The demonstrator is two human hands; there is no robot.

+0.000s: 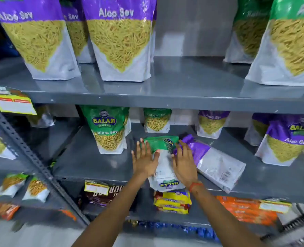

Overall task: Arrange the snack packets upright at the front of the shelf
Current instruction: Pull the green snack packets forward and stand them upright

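Observation:
A green Ratlami Sev packet point(163, 168) lies flat on the middle grey shelf point(94, 163), its bottom hanging over the front edge. My left hand point(144, 160) presses its left side and my right hand point(183, 163) its right side, fingers spread along the packet. A purple Aloo Sev packet point(213, 161) lies flat just right of it. A green packet point(108, 131) stands upright to the left. A smaller green packet point(157, 120) and a purple one point(211, 123) stand at the back. Another purple packet point(288, 139) stands at the right.
The upper shelf point(165, 97) holds tall purple packets point(119, 38) and green packets point(293, 43) standing upright. Below are yellow point(172, 202), brown point(101, 195) and orange packs point(245, 209). A slotted metal upright point(31, 157) and yellow price tags point(13, 104) are at the left.

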